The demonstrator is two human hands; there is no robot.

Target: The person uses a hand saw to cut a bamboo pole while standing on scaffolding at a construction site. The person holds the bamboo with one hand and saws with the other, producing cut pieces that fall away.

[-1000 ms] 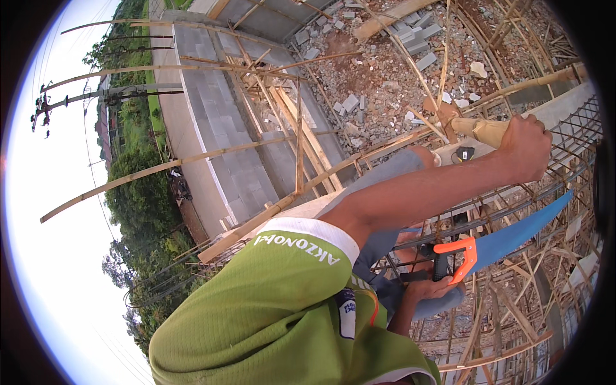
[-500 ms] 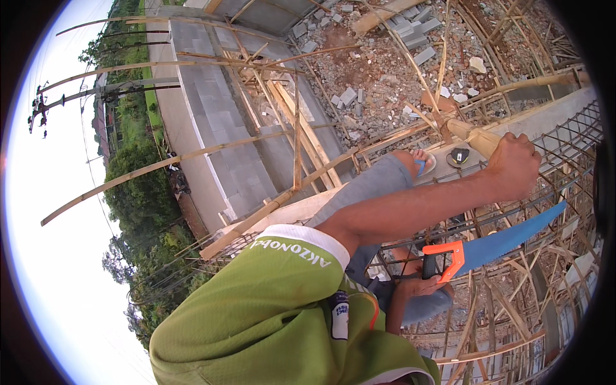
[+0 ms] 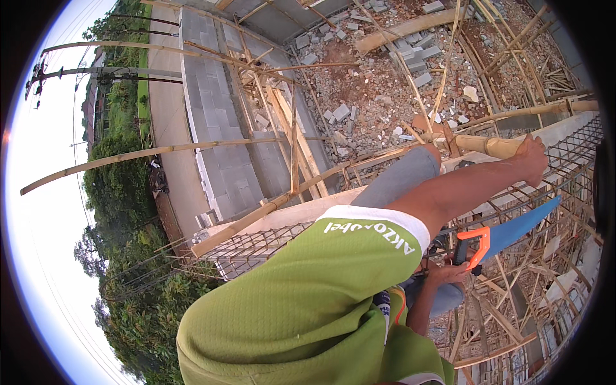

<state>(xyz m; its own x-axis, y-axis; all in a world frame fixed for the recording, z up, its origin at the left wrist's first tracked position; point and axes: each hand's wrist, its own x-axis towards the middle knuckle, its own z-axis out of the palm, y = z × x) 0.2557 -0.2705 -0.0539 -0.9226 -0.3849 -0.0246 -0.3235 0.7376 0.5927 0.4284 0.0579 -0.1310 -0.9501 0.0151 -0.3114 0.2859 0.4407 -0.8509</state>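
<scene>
We are seeing the left hand (image 3: 531, 159) wrapping its curled fingers around one end of a thick, tan, round bamboo pole (image 3: 494, 147). The right hand (image 3: 447, 274) is gripping the handle of a long hand saw (image 3: 510, 236) with a blue blade and an orange-and-black handle; where each finger is lying we are unable to tell. Compared with half a second ago, the whole view is shifting, the short green sleeve with a white hem (image 3: 378, 228) is reaching farther across it, and the sandalled foot is no longer showing. Both grips are staying as they were. The saw is pointing past a lattice of rusty steel bars (image 3: 569, 157), well apart from the pole, with the left forearm showing between them. We are therefore judging that the pole is being held and that no cutting is under way.
</scene>
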